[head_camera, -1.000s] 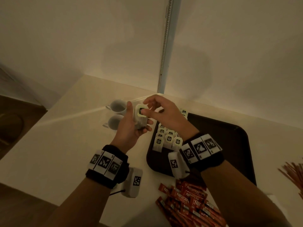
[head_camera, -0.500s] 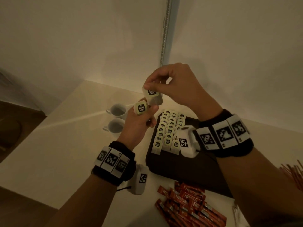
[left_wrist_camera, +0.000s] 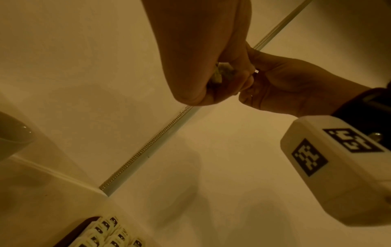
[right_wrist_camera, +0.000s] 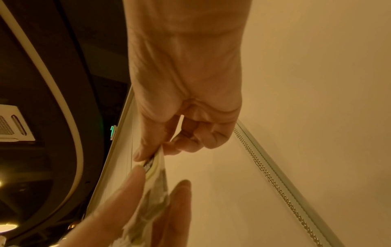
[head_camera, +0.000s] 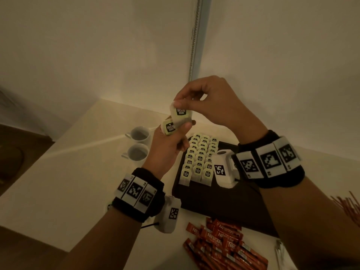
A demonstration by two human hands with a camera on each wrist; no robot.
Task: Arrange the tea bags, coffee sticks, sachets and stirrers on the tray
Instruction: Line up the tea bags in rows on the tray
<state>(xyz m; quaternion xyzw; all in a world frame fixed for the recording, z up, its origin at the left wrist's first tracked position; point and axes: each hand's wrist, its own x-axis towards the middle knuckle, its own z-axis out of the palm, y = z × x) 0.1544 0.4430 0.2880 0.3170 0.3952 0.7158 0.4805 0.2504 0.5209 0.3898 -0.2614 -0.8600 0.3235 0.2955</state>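
A pale cream counter [head_camera: 58, 182] runs into a corner of plain off-white walls, with a metal bead chain [head_camera: 194, 36] hanging down beside a light strip. On the counter sits a dark rectangular tray with rounded corners [head_camera: 243, 203]. At the tray's left end, small white tea bags with pale green tags and black labels [head_camera: 198, 160] lie in three neat overlapping rows.

Both hands are raised above the counter, just over the tray's far left corner. The left hand [head_camera: 167, 149] is curled round a small bunch of the same tea bags [head_camera: 169, 127], one tag showing above the thumb. The right hand [head_camera: 210, 102] pinches the top edge of a single tea bag with a black label [head_camera: 180, 114] between thumb and forefinger, its other fingers folded in; this bag's lower part touches the bunch in the left hand. From the right wrist view the pinched bag [right_wrist_camera: 157, 168] hangs edge-on below the fingertips.

Left of the tray stand two white ceramic cups [head_camera: 139, 143], one behind the other. Near the front edge lies a loose heap of red coffee sticks with white lettering [head_camera: 224, 248]. A fan of thin reddish-brown stirrers [head_camera: 348, 207] lies at the far right.
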